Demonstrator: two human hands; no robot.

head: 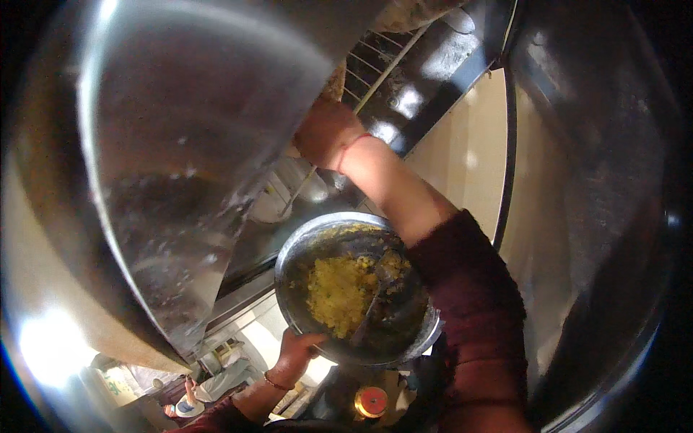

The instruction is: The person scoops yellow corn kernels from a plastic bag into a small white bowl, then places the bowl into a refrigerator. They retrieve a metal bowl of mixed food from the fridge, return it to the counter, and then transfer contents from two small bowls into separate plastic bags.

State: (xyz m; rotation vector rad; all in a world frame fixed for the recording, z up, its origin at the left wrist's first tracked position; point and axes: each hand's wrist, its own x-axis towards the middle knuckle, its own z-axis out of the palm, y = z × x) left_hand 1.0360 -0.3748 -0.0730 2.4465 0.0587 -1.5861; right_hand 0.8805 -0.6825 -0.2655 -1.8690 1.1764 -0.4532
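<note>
A wide metal pan (286, 292) holds a yellow, crumbly food (338, 295), with a spoon or spatula (368, 319) resting in it. My left hand (296, 354) grips the pan's rim at its lower left, the thumb over the edge. My right arm stretches across the pan's upper right. At its end, my right hand (327, 132) is beside a large dark, shiny panel (206, 124) and near a wire rack (373, 65). Its fingers are hidden, so what it holds or touches cannot be told.
Below the pan sits a round red and gold container (371, 402). Pale plates or dishes (270, 200) lie beyond the pan's upper left. A beige panel (465, 146) with a dark edge stands at right. At lower left, another person (189, 403) is farther off.
</note>
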